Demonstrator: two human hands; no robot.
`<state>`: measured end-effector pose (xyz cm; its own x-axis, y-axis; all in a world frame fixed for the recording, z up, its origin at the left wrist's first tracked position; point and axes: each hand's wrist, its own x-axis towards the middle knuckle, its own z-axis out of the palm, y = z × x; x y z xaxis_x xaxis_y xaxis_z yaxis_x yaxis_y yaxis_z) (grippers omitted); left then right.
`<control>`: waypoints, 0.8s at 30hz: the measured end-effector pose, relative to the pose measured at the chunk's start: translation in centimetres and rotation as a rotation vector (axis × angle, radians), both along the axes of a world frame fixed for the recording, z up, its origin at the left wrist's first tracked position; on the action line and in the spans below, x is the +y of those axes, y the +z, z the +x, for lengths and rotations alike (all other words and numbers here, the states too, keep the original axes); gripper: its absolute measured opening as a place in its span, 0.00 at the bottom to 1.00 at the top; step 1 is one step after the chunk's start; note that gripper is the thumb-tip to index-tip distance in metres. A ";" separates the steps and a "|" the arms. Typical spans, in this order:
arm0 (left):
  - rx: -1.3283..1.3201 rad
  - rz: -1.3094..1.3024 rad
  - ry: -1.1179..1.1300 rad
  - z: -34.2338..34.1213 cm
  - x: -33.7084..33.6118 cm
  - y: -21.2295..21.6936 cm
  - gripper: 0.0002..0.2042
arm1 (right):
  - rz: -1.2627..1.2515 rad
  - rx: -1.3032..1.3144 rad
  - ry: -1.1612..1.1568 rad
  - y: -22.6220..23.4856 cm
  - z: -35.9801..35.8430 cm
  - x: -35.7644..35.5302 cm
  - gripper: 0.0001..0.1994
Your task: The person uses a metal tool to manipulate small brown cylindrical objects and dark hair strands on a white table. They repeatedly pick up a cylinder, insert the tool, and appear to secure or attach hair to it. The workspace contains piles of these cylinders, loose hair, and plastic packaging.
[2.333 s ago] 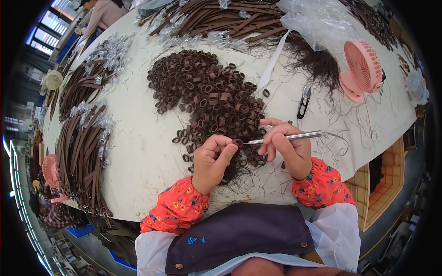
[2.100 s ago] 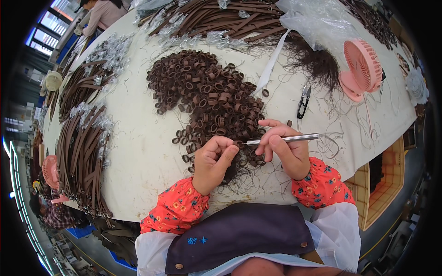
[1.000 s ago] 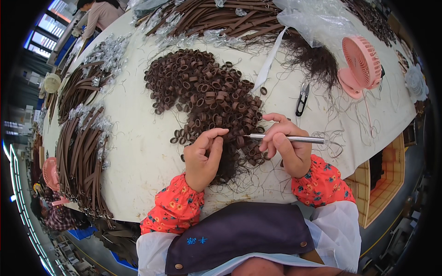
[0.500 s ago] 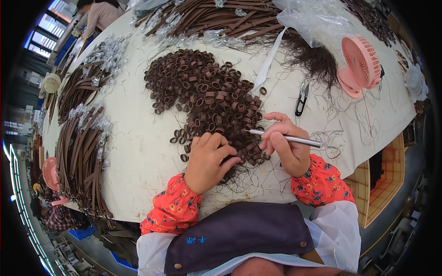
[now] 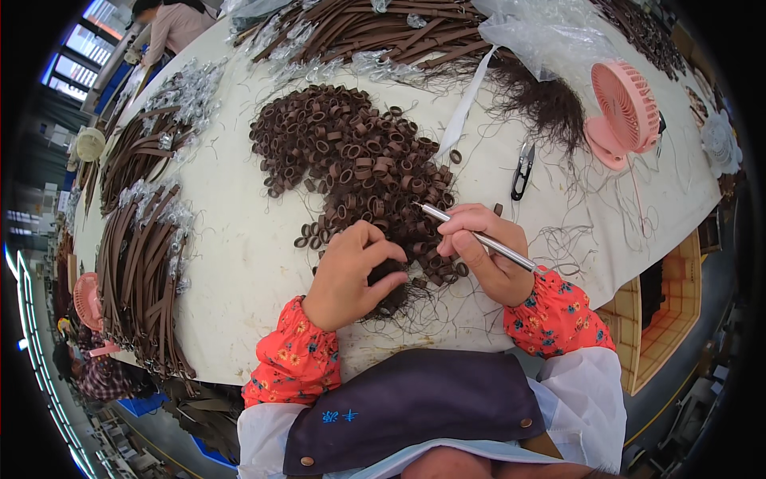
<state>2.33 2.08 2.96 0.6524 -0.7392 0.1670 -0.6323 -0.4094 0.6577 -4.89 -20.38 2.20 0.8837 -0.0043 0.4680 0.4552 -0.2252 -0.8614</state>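
A big heap of small brown rings (image 5: 351,152) lies on the white table (image 5: 239,263). My left hand (image 5: 351,271) rests at the heap's near edge, fingers pinched on a tuft of dark hair (image 5: 392,291) beside the nearest rings. My right hand (image 5: 483,251) grips a thin silver metal tool (image 5: 479,238) like a pen, its tip pointing left over the rings, close to my left fingertips. Loose hair strands spread on the table under both hands.
Black scissors (image 5: 522,169) lie right of the heap. A pink desk fan (image 5: 622,112) stands at the right. A dark hair bundle (image 5: 542,100) and clear plastic bags (image 5: 550,36) lie behind. Brown strip bundles (image 5: 144,263) lie along the left edge. Another person (image 5: 171,24) stands far back.
My left hand has dropped from a raised pinch onto the hair tuft at the heap's edge. My right hand with the metal tool has shifted slightly, tip still pointing left.
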 end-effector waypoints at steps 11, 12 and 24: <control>-0.102 0.183 -0.151 -1.5 -1.0 -0.1 0.11 | 0.098 0.150 -0.008 -0.2 -0.6 0.2 0.07; -0.112 0.190 -0.142 -1.5 -1.0 -0.2 0.10 | 0.102 0.152 -0.006 -0.1 -0.6 0.2 0.07; 0.904 -0.524 0.142 -2.1 -1.2 -0.9 0.06 | -0.188 -0.070 0.094 -0.1 0.2 1.0 0.17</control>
<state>0.22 0.90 2.05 0.7686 -0.6222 -0.1484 0.2133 0.0305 0.9765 -4.65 -19.39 2.15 0.8414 0.1692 0.5133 0.5390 -0.3325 -0.7739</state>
